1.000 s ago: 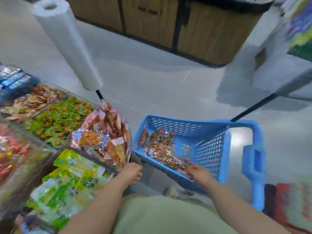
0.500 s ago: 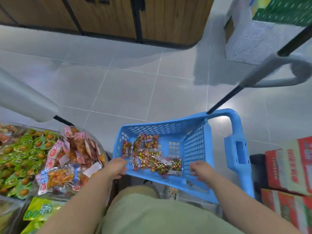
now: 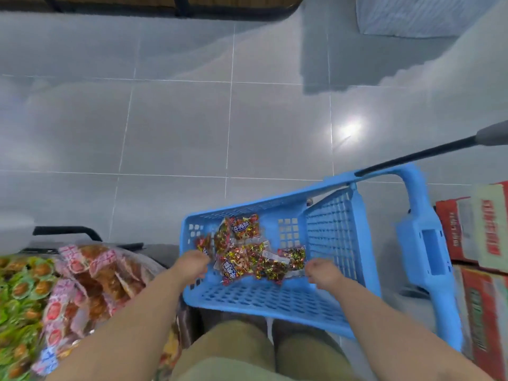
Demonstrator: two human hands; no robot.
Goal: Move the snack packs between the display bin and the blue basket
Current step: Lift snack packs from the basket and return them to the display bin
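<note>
The blue basket (image 3: 332, 237) sits tilted just past my knees, and several red and gold snack packs (image 3: 247, 254) lie in a heap on its bottom. My left hand (image 3: 191, 265) has its fingers curled over the basket's near left corner, next to a red pack. My right hand (image 3: 324, 272) grips the near rim further right, beside the heap. The display bin (image 3: 154, 268) stands at the lower left, piled with pink and orange packs (image 3: 90, 279) and green packs (image 3: 16, 295). Both hands are blurred.
A black pull rod (image 3: 412, 156) runs from the basket's far rim up to the right. Red cardboard boxes (image 3: 483, 232) stand stacked against the basket's right side. Grey floor tiles (image 3: 178, 127) stretch ahead, with a wooden cabinet base along the top edge.
My view has swung right and down, away from the bin towards the basket. My left hand has left the bin's edge and now sits at the basket's left corner. The right hand stays on the rim.
</note>
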